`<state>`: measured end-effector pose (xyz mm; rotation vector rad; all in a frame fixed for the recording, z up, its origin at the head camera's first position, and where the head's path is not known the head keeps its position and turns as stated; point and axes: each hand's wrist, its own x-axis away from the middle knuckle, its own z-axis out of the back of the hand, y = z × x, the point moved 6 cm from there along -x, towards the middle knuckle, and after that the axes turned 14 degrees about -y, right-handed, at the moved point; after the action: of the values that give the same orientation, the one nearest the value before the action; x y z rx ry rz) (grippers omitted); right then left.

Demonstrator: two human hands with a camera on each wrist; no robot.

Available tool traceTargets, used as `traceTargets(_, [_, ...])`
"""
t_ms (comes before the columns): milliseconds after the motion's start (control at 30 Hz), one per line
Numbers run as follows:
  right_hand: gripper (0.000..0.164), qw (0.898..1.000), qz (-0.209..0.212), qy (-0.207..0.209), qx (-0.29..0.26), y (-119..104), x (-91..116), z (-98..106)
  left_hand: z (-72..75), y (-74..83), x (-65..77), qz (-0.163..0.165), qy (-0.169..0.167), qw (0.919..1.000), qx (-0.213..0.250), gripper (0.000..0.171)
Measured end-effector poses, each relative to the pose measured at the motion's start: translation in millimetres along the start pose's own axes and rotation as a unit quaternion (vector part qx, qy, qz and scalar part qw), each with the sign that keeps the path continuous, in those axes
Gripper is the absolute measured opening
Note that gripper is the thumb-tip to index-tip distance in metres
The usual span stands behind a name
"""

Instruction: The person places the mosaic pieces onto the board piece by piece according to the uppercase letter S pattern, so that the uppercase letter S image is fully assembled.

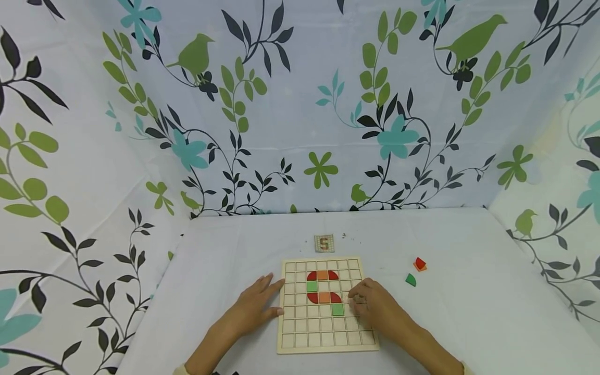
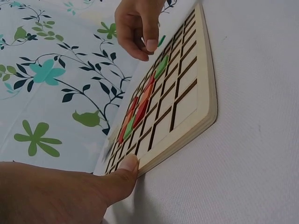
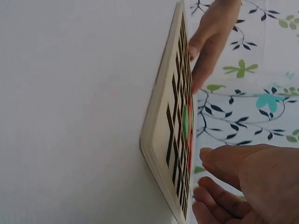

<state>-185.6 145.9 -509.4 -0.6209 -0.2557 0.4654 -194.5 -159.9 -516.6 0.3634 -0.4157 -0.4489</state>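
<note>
A square wooden grid board (image 1: 309, 338) lies flat, with several red, orange and green pieces set in its cells. A green square (image 1: 337, 309) sits in the lowest filled row, left of my right hand. My left hand (image 1: 255, 304) rests at the board's left edge, its fingers spread and its thumb (image 2: 127, 165) on the rim. Over the right side of the board hovers my right hand (image 1: 375, 307), its fingers loosely bent. Thumb and fingers (image 3: 210, 186) stand apart in the right wrist view, with nothing seen held between them.
A small patterned card (image 1: 324, 243) showing an S shape lies behind the board. To the right are a green quarter-round piece (image 1: 410, 279) and a red piece (image 1: 420, 261) overlapping an orange one. Printed cloth (image 1: 300, 104) hangs behind the white-covered table (image 1: 469, 312).
</note>
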Motion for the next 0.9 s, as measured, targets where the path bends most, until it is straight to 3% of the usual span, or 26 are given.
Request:
traceTargets(167, [0.028, 0.998, -0.058, 0.013, 0.027, 30.4, 8.4, 29.9, 1.7, 1.5, 0.9, 0.001, 0.0, 1.0, 0.001, 0.072])
traceTargets(400, [0.039, 0.991, -0.092, 0.032, 0.091, 70.5, 26.8, 61.7, 3.1, 2.3, 2.6, 0.004, -0.003, 1.0, 0.005, 0.072])
traceTargets(633, [0.029, 0.994, -0.098, 0.017, 0.055, 95.6, 31.6, 73.6, 2.8, 0.9, 2.0, 0.002, -0.004, 1.0, 0.008, 0.073])
traceTargets(900, [0.025, 0.993, -0.117, 0.018, 0.019, 102.0, 31.3, 71.1, 0.1, -1.6, 0.1, 0.009, -0.004, 0.9999, 0.005, 0.073])
